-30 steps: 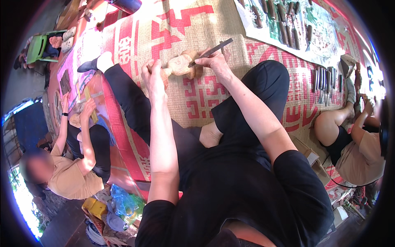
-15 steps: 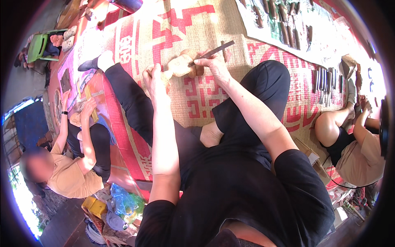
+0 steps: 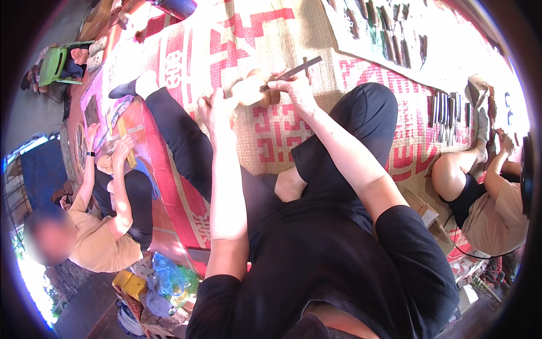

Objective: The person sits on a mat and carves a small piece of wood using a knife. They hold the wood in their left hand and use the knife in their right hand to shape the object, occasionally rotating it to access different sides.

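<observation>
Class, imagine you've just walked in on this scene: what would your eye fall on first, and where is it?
Probably the pale wooden piece in the upper middle, with the left hand gripping its left end and the right hand holding a dark tool against it. Next come the boldly patterned red-and-straw mat beneath, and the dark-handled tools on a pale sheet at upper right.

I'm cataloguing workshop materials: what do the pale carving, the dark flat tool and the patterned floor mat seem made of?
Pale carving: probably wood, unvarnished, from its tan tone; glare hides any grain.
Flat tool: likely metal, dull and dark, from its thin, straight bar shape.
Floor mat: apparently woven straw or reed, matte, from its fine ribbed texture.
</observation>
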The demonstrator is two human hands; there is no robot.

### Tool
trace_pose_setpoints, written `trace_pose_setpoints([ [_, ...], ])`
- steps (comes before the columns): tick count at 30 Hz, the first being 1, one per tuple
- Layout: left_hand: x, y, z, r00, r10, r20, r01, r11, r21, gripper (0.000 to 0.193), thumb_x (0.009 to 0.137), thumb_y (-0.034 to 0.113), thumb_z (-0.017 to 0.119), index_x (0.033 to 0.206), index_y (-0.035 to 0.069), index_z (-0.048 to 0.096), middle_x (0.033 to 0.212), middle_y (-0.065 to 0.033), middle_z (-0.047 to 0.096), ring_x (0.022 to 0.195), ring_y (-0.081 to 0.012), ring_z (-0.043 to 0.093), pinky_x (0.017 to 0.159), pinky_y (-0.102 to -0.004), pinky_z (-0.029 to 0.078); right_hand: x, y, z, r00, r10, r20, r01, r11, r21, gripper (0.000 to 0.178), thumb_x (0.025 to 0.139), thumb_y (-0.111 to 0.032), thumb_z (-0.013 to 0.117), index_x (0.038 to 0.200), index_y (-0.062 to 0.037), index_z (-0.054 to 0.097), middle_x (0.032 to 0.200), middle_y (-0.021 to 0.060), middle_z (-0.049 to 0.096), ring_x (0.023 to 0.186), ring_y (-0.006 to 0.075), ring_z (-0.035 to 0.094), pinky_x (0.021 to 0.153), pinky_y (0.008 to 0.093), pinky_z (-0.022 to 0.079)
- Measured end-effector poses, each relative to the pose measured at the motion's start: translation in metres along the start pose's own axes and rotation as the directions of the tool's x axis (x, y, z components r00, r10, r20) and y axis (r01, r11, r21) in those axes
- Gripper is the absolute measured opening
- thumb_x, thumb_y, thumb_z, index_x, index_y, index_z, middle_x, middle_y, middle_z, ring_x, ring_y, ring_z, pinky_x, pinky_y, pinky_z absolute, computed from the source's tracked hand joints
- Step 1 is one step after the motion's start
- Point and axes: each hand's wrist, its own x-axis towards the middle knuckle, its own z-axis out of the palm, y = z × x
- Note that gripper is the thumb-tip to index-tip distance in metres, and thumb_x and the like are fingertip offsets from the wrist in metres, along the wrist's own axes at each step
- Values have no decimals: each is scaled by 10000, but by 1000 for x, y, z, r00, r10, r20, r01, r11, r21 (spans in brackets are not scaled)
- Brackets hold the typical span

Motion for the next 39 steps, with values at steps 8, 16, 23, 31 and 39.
trace_pose_setpoints([
  [8, -17, 8, 9, 992, 114, 58, -110, 991, -73, 249, 900, 240, 638, 1062, 120, 492, 806, -14, 530, 620, -100, 539, 574, -249, 436, 2, -7, -2, 991, 126, -55, -117, 982, 149, 312, 749, -68, 771, 984, 77, 626, 922, 124, 675, 846, 203, 668, 771, 320, 555],
  [16, -16, 3, 1, 984, 141, 106, -139, 990, -22, 241, 900, 218, 624, 1056, 94, 489, 797, -23, 530, 649, -111, 566, 578, -253, 443, 9, -7, -4, 968, 170, -185, -169, 985, 22, 176, 802, -49, 721, 961, 8, 671, 929, 97, 699, 839, 162, 674, 764, 280, 548],
  [23, -11, -6, 2, 978, 180, 104, -175, 983, -53, 254, 897, 207, 622, 1060, 68, 485, 791, -29, 530, 652, -114, 569, 596, -263, 459, 4, -7, -2, 996, 80, -39, -82, 995, -52, 203, 787, -87, 752, 973, -31, 691, 903, 67, 706, 861, 151, 668, 791, 289, 532],
  [31, -29, -2, -7, 966, 240, 91, -240, 971, -19, 304, 903, 202, 631, 1107, 22, 497, 974, -72, 511, 824, -145, 616, 688, -279, 502, -3, -11, 6, 993, 113, -45, -114, 993, -22, 301, 751, -56, 743, 1025, 48, 675, 963, 126, 701, 887, 198, 671, 836, 321, 537],
  [39, -4, -22, -2, 975, 223, 11, -223, 975, -22, 337, 906, 201, 628, 1154, 24, 485, 813, -25, 507, 518, -73, 468, 439, -233, 373, 15, -4, -2, 951, 197, -239, -207, 978, -18, 225, 758, 5, 742, 916, 6, 582, 834, 109, 676, 770, 206, 669, 634, 327, 568],
])
